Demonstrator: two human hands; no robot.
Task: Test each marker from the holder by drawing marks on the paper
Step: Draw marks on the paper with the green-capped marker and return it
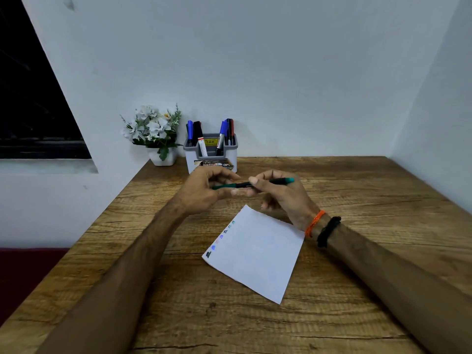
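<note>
Both hands hold a green marker [245,185] level above the wooden table [357,200], just in front of the grey holder [210,159]. My left hand [207,190] pinches its dark green left end. My right hand [281,198] grips the black barrel, with the teal end sticking out to the right. The holder at the back wall carries several blue, black and red markers [222,135] standing upright. A white paper [258,254] lies tilted on the table below the hands, with a row of small coloured marks [221,238] along its upper left edge.
A white pot of artificial flowers [154,134] stands left of the holder by the wall. Walls close the table at the back and right. The table's left edge drops to a dark red floor [28,272]. A dark window [30,103] is at the far left.
</note>
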